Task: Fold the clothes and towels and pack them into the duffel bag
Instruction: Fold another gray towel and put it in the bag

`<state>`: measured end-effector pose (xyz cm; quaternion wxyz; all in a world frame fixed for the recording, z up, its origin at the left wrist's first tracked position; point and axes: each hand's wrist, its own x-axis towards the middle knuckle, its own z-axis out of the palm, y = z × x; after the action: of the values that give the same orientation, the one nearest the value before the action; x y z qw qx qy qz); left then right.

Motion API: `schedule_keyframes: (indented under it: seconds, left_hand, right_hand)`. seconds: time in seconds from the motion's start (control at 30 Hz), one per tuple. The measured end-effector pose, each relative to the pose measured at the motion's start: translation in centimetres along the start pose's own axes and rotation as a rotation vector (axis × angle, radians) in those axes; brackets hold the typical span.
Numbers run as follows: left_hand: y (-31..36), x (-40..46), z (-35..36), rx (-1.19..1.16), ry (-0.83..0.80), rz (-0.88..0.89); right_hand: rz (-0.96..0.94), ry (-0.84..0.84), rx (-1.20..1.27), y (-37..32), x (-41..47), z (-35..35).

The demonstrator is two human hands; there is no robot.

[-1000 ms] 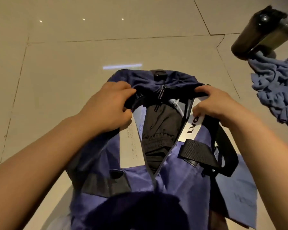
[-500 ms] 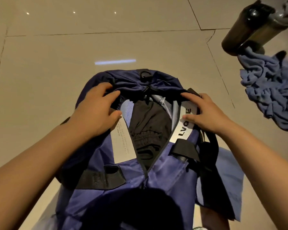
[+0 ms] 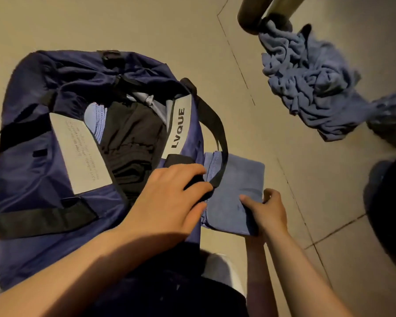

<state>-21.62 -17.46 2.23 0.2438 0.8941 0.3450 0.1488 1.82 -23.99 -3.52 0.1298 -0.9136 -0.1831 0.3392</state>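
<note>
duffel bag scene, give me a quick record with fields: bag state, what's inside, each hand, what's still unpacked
bag: navy duffel bag on the tiled floor, zip open
inside: black garment and a light blue cloth
left hand: lies on the bag's edge over the black strap
right hand: fingers pinch the folded blue towel beside the bag
unpacked: crumpled blue towel on the floor, at a round metal post

folded towel (image 3: 236,179) partly under bag strap (image 3: 217,131), metal post (image 3: 256,12) cut off, right-edge cloth (image 3: 391,108) blurred
</note>
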Motion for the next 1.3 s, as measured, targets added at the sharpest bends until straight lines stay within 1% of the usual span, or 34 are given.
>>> schedule_keyframes:
  seconds: [0.1, 0.17, 0.27, 0.33, 0.4, 0.47, 0.57, 0.63, 0.67, 0.7, 0.8, 0.83, 0.9, 1.03, 1.07, 1.13, 1.2, 1.23, 1.3]
  left_hand:
    - [1.4, 0.8, 0.8, 0.015, -0.030, 0.026]
    - [2.3, 1.1, 1.8, 0.018, -0.078, 0.073]
    - [3.1, 1.8, 4.1, 0.113, -0.141, 0.182]
    - [4.0, 3.1, 6.0, 0.188, -0.254, 0.233]
    - [4.4, 5.0, 8.1, 0.239, -0.414, 0.210]
    - [4.6, 6.9, 9.8, 0.243, -0.535, 0.125]
    - [3.9, 7.8, 12.6, 0.176, -0.571, 0.018]
    - [3.7, 7.5, 13.8, 0.169, -0.558, 0.020]
    - [3.5, 7.3, 14.2, 0.148, -0.525, 0.018]
    - [3.3, 7.2, 14.5, 0.101, -0.491, 0.009]
    - [3.0, 7.3, 14.7, -0.082, -0.426, -0.033]
    - [2.9, 7.3, 14.7, -0.111, -0.415, -0.044]
    - [3.1, 7.5, 14.4, -0.159, -0.424, -0.060]
    - [2.4, 8.3, 12.9, -0.422, -0.472, -0.115]
    - [2.3, 8.3, 12.2, -0.448, -0.469, -0.092]
    - [2.5, 7.8, 10.5, -0.423, -0.460, -0.059]
    - [3.3, 6.5, 8.3, -0.341, -0.443, -0.087]
    - [3.7, 5.7, 7.2, -0.319, -0.419, -0.105]
    - [4.4, 3.8, 5.0, -0.289, -0.303, -0.080]
  right_hand:
    - [0.049, -0.111, 0.186, -0.3, 0.5, -0.4]
    - [0.048, -0.159, 0.285, -0.2, 0.5, -1.1]
    - [0.031, -0.162, 0.278, 0.6, -0.1, -2.2]
    - [-0.002, -0.153, 0.241, 1.6, -0.5, -2.8]
    - [-0.052, -0.127, 0.157, 2.4, -0.7, -3.1]
    - [-0.100, -0.102, 0.077, 2.8, -0.8, -3.5]
    - [-0.141, -0.133, 0.070, 3.3, -1.0, -4.4]
    - [-0.156, -0.167, 0.080, 3.7, -1.0, -5.1]
    - [-0.164, -0.177, 0.113, 3.8, -1.1, -5.5]
    - [-0.170, -0.182, 0.189, 3.8, -1.2, -5.8]
    - [-0.090, -0.267, 0.558, 3.6, -1.6, -6.2]
    - [-0.092, -0.282, 0.614, 3.7, -1.5, -6.0]
    - [-0.123, -0.262, 0.630, 3.4, -1.5, -4.9]
    - [-0.109, -0.281, 0.676, 2.5, -1.5, -2.6]
    - [-0.108, -0.276, 0.643, 2.3, -1.4, -2.3]
    - [-0.145, -0.219, 0.391, 2.0, -1.2, -1.6]
    - [-0.197, -0.168, 0.146, 1.4, -1.4, -1.0]
    - [-0.230, -0.148, 0.093, 1.2, -1.7, -0.6]
    - [-0.257, -0.134, 0.048, 0.8, -2.0, 0.1]
